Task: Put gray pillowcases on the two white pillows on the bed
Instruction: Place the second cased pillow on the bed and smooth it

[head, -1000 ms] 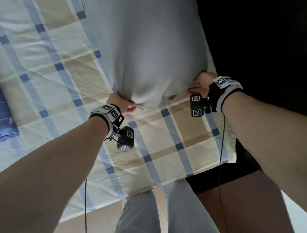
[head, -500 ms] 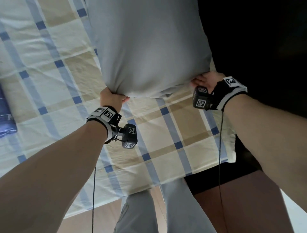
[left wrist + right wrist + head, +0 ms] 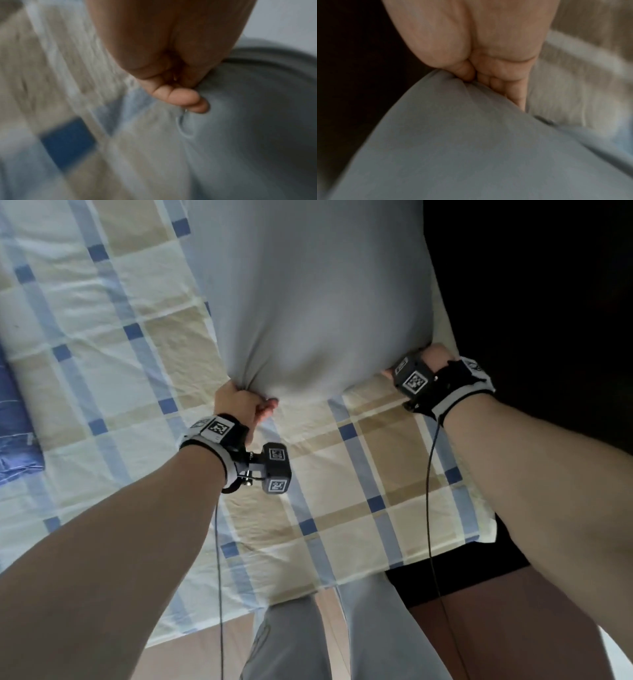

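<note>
A gray pillowcase [image 3: 308, 302], filled out by the pillow inside it, hangs upright above the checked bed sheet [image 3: 113, 344]. My left hand [image 3: 239, 402] grips its lower left corner, fingers curled into the cloth. My right hand [image 3: 424, 361] grips the lower right corner. The left wrist view shows my left hand [image 3: 178, 86] bunching the gray pillowcase [image 3: 257, 121]. In the right wrist view my right hand [image 3: 491, 75] pinches the gray pillowcase [image 3: 471, 148]. No white pillow fabric shows; a second pillow is out of view.
A blue folded cloth [image 3: 13, 433] lies at the bed's left edge. The bed's near edge [image 3: 308, 580] runs just in front of my legs [image 3: 376, 635]. Dark space fills the right side beyond the bed. Cables hang from both wrists.
The pillowcase was lifted half a second ago and has now come back down. Both hands dropped with it, still holding the same corners.
</note>
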`<action>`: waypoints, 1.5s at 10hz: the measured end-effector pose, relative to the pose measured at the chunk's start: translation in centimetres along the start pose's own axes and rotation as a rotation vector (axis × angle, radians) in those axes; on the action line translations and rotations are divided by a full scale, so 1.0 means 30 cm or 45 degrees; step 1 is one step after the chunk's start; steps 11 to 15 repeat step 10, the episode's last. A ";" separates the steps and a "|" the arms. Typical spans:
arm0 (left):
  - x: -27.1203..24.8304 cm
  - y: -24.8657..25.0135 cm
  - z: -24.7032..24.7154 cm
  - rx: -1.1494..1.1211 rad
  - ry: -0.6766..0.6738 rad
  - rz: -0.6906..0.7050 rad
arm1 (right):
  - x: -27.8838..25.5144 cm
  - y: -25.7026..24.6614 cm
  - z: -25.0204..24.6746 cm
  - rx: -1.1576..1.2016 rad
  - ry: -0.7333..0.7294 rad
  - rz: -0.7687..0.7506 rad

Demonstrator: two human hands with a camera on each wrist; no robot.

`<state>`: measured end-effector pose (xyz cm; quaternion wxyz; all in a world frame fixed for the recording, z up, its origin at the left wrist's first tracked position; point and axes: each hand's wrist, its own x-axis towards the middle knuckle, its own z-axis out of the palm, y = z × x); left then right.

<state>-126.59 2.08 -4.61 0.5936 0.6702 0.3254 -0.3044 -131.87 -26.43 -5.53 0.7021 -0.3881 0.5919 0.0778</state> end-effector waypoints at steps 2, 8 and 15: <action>0.006 -0.019 -0.040 0.262 -0.059 -0.047 | -0.079 -0.002 -0.006 -0.321 0.087 0.000; -0.026 0.008 0.011 0.223 -0.113 -0.164 | -0.169 0.119 0.182 -0.113 -0.290 0.182; -0.077 0.014 -0.040 0.407 -0.094 -0.126 | -0.194 0.163 0.102 -0.391 -0.244 0.155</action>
